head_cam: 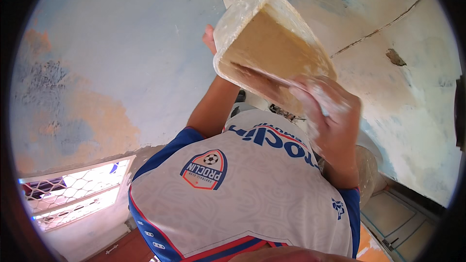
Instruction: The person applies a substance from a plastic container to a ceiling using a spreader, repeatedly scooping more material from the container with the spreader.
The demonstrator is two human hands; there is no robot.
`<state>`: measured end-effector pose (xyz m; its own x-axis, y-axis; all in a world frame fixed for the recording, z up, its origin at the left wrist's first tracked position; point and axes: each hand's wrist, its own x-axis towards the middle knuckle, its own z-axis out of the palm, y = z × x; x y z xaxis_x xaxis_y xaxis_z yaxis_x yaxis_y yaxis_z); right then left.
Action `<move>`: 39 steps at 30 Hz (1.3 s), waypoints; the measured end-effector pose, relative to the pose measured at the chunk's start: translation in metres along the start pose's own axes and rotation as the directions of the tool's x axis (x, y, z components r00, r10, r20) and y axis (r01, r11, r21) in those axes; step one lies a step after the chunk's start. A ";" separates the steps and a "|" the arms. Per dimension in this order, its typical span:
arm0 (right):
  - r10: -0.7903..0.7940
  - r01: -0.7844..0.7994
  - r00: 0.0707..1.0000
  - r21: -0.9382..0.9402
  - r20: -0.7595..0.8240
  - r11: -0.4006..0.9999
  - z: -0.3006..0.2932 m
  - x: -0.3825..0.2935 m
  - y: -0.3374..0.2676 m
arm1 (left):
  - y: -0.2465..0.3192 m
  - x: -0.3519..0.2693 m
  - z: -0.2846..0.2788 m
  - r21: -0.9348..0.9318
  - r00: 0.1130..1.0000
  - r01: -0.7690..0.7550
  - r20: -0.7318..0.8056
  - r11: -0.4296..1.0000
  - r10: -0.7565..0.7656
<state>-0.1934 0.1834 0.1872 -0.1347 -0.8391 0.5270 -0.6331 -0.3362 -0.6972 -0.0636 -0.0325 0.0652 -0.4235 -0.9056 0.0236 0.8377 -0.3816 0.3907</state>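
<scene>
A white plastic container (236,18) smeared with plaster is tilted, and tan filler or paste (271,40) covers much of its inside. My left hand (209,39) grips it from the left side; most of its fingers are hidden behind the wall. Over the container's lower right rim, my right hand (331,112) is closed around a thin flat tool (269,76), perhaps a putty knife or spatula, whose far end reaches inside along the near wall. That hand and the tool are blurred, and the skin bears whitish residue.
Patchy walls (145,62) in blue, white and orange stand around me. One has a long crack (378,31) and a chipped hole (395,57). A window with a metal grille (80,189) is at lower left, a panelled door or cabinet (389,211) at lower right.
</scene>
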 end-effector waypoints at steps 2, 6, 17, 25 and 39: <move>0.021 -0.019 0.998 -0.035 0.059 0.999 0.014 0.008 0.007 | -0.006 -0.017 0.024 0.045 0.998 -0.033 0.047 0.998 0.031; 0.042 -0.046 0.998 -0.074 -0.057 0.996 0.017 0.002 0.011 | -0.011 -0.027 0.027 0.013 0.998 0.057 0.001 0.998 -0.057; 0.211 -0.211 0.976 0.009 -0.052 0.977 0.024 -0.015 0.006 | -0.028 -0.026 0.005 0.177 0.999 -0.005 0.033 0.984 -0.001; 0.128 -0.137 0.986 -0.089 -0.106 0.986 0.030 -0.013 0.029 | -0.040 -0.014 -0.007 0.184 0.995 -0.020 0.104 0.983 0.000; 0.136 -0.288 0.919 -0.395 -0.369 0.872 0.038 0.001 0.035 | -0.025 0.018 -0.006 0.134 0.965 0.018 0.255 0.991 -0.052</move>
<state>-0.1871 0.1544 0.1448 -0.4913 -0.6592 0.5692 -0.8148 0.1170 -0.5678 -0.0902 -0.0403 0.0507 -0.5408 -0.8070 0.2374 0.7761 -0.3699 0.5107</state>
